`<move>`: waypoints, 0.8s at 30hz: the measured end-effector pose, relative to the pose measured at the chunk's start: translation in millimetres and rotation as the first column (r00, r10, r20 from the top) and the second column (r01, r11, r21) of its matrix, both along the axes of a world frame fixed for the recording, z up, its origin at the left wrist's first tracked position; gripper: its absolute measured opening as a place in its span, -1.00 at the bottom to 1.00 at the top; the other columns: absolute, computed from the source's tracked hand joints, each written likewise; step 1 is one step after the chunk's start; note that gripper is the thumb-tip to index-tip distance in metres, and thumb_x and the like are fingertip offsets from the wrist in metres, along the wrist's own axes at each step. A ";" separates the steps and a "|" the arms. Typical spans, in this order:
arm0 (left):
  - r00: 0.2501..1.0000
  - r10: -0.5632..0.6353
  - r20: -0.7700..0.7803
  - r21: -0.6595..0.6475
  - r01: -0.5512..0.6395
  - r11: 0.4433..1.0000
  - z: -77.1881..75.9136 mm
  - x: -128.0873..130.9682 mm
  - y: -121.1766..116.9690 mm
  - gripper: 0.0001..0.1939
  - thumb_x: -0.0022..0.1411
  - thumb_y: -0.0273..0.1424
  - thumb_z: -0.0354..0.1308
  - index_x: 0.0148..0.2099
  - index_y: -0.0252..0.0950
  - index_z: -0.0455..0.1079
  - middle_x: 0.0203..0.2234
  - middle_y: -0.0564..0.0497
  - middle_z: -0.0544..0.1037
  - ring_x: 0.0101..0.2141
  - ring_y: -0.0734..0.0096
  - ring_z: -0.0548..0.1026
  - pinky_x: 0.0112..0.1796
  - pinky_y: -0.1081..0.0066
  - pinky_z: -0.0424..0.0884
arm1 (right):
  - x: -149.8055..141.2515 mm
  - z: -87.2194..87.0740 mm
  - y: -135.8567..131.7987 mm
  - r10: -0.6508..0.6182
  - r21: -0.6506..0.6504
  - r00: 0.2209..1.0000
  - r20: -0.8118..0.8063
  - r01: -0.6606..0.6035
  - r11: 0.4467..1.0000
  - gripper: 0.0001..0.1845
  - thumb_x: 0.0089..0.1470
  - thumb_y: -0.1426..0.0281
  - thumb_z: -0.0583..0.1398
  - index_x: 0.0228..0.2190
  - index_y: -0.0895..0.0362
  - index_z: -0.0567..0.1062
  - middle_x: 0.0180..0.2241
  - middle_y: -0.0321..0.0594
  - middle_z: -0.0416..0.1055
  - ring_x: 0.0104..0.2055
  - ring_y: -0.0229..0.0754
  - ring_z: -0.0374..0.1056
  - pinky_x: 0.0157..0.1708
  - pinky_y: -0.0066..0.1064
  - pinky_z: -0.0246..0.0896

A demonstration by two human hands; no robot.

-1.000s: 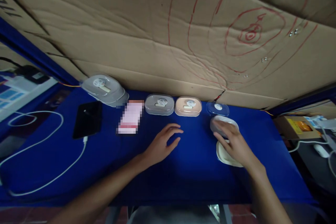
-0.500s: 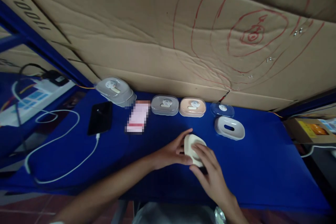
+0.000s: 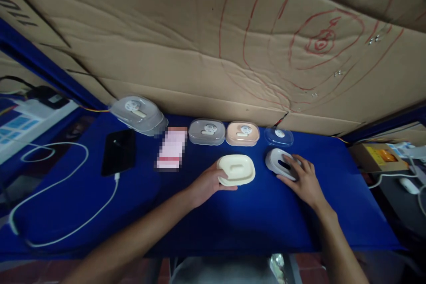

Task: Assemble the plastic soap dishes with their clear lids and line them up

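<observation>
A shallow cream oval tray [image 3: 238, 169] with a raised bar in its middle is gripped by my left hand [image 3: 210, 184], thumb over the near left rim and fingers below. To the right, my right hand [image 3: 304, 179] closes around the right end of a light grey oval shell [image 3: 273, 159] with a dark slot in its top. That shell appears to rest on the blue table. Just behind it lies a clear lid [image 3: 282, 140] bearing a round sticker.
Along the cardboard wall [image 3: 186, 71] stand a peach box [image 3: 242, 134], a grey box [image 3: 206, 132] and stacked grey boxes [image 3: 138, 113]. On the left lie a black phone [image 3: 118, 153] with a white cable [image 3: 88, 226], and a blurred-out pink card [image 3: 171, 148].
My right hand has left the cream tray and moved right onto the grey shell. The left hand still holds the tray, now turned flatter and raised slightly away from me.
</observation>
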State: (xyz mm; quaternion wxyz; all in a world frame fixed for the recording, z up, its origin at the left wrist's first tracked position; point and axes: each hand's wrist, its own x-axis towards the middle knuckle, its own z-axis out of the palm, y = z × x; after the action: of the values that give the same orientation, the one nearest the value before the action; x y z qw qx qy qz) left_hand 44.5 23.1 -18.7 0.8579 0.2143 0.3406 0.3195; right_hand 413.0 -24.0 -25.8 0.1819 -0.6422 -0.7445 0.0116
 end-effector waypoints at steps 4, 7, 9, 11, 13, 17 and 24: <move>0.991 -0.103 0.082 -0.066 0.108 0.992 0.2 4.6 -4.1 -0.50 0.27 -0.34 0.24 0.23 -0.32 0.42 0.11 -0.28 0.59 0.09 -0.19 0.56 0.02 -0.18 0.50 | -76.5 14.4 -8.2 0.171 -0.064 0.953 -0.249 -0.192 0.979 -0.26 0.30 0.00 0.23 0.39 -0.13 0.22 0.31 -0.03 0.25 0.31 0.12 0.26 0.26 0.04 0.28; 0.987 -0.123 0.108 -0.071 0.131 0.989 3.6 3.6 -4.4 -0.41 0.38 0.01 0.15 0.23 -0.32 0.45 0.13 -0.29 0.58 0.09 -0.19 0.56 -0.01 -0.10 0.52 | -125.7 17.9 -11.7 0.335 -0.067 0.923 -0.187 -0.352 0.934 -0.28 0.30 0.07 0.26 0.39 -0.20 0.22 0.45 -0.09 0.02 0.43 0.20 0.05 0.34 0.15 0.14; 0.994 -0.082 0.070 -0.022 0.083 0.996 5.5 2.3 -4.7 -0.41 0.36 0.03 0.20 0.21 -0.29 0.47 0.14 -0.25 0.58 0.12 -0.14 0.54 0.02 0.00 0.50 | -143.4 16.8 -13.3 0.374 -0.063 0.919 -0.127 -0.384 0.921 -0.32 0.33 0.12 0.24 0.39 -0.21 0.22 0.50 -0.11 -0.08 0.48 0.24 -0.05 0.35 0.22 0.09; 0.999 -0.029 0.025 0.040 0.028 0.999 6.2 1.8 -5.5 -0.47 0.30 -0.10 0.33 0.21 -0.26 0.49 0.13 -0.19 0.60 0.14 -0.05 0.53 0.08 0.11 0.45 | -147.3 15.7 -12.0 0.393 -0.079 0.915 -0.088 -0.400 0.913 -0.28 0.34 0.10 0.23 0.42 -0.18 0.17 0.53 -0.08 -0.16 0.51 0.28 -0.13 0.34 0.27 0.08; 1.000 0.004 0.010 0.058 -0.005 0.998 5.8 2.1 -6.1 -0.48 0.23 -0.24 0.41 0.20 -0.25 0.49 0.12 -0.15 0.62 0.14 0.01 0.54 0.12 0.16 0.40 | -137.0 16.2 -3.5 0.467 -0.111 0.880 -0.088 -0.474 0.873 -0.20 0.33 0.02 0.21 0.45 -0.14 0.09 0.54 -0.05 -0.20 0.53 0.29 -0.16 0.34 0.25 0.09; 0.999 0.030 0.022 -0.004 -0.030 1.000 5.7 0.6 -4.8 -0.52 0.24 -0.26 0.38 0.18 -0.27 0.49 0.05 -0.16 0.65 0.12 0.01 0.55 0.10 0.17 0.41 | -76.3 19.4 44.3 0.398 -0.038 0.910 -0.118 -0.404 0.914 -0.36 0.45 0.10 0.03 0.45 -0.14 0.09 0.43 -0.11 0.18 0.45 0.07 0.11 0.37 0.08 0.10; 1.000 0.007 0.018 0.011 -0.007 1.000 5.9 -5.2 0.6 -0.50 0.34 -0.17 0.30 0.24 -0.26 0.44 0.08 -0.15 0.63 0.11 0.04 0.55 0.05 0.19 0.46 | 13.6 4.3 99.4 0.022 -0.019 0.997 0.079 -0.020 1.000 -0.28 0.35 -0.06 0.09 0.32 0.11 0.37 0.32 0.14 0.28 0.38 0.27 0.16 0.31 0.23 0.08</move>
State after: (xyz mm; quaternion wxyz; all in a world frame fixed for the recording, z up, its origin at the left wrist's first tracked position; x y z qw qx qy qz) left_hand 39.3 23.7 -12.8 0.8586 0.2149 0.3319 0.3262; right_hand 426.6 75.4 -21.5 0.1463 -0.6360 -0.7577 -0.0053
